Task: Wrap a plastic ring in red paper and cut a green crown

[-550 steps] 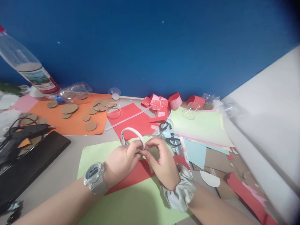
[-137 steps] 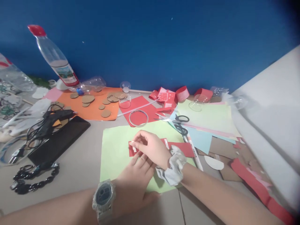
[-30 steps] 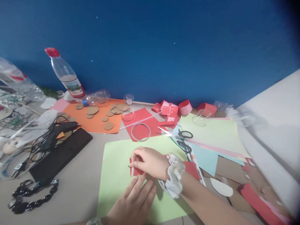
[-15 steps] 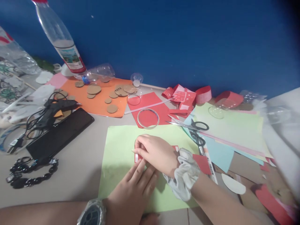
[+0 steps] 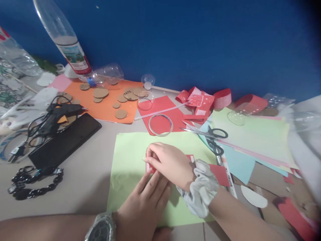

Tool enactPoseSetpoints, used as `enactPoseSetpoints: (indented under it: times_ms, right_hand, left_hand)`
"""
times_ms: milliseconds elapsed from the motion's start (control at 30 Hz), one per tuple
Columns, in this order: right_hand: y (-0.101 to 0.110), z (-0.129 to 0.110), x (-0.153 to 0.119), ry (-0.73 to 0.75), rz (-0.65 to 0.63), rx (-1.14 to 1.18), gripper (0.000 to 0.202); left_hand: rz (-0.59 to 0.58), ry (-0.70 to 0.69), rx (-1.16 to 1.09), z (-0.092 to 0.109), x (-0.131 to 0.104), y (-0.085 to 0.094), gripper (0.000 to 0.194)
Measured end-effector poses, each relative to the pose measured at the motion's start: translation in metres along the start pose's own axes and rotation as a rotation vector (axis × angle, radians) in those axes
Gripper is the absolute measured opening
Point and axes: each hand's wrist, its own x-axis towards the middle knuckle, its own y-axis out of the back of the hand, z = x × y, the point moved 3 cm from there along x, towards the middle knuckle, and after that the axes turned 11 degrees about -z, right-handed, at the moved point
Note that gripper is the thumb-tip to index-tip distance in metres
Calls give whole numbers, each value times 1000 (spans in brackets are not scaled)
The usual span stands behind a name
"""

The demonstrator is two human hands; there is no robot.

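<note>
On a light green sheet of paper [image 5: 125, 150] lies a small red paper piece [image 5: 151, 170] with white strips along its edges. My left hand [image 5: 146, 201] rests flat, fingers stretched out and fingertips on the lower edge of the red piece. Above it my right hand [image 5: 170, 164] bends over the red piece, thumb and index finger pinched together at its left end. What the pinch holds, if anything, is too small to make out. Most of the red piece is hidden under my hands.
Scissors [image 5: 213, 134] and a tape roll [image 5: 160, 125] lie beyond the green sheet. To the left are a black phone [image 5: 67, 140], a glue gun [image 5: 60, 112] and a beaded bracelet [image 5: 37, 184]. A tall bottle [image 5: 75, 58] stands at the back; stacked coloured paper [image 5: 260, 140] lies right.
The view has shifted slightly, so most things sit a little farther right. Both hands keep nearly the same pose over the red piece.
</note>
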Motion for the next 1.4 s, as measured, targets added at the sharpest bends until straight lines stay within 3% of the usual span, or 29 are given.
enactPoseSetpoints:
  times_ms: [933, 1400]
  right_hand:
    - [-3, 2, -1, 17, 32, -9, 14]
    - [-4, 1, -1, 2, 38, -5, 14]
  left_hand:
    - [-119, 9, -102, 1, 0, 12, 71]
    - [-105, -10, -130, -1, -1, 14, 69]
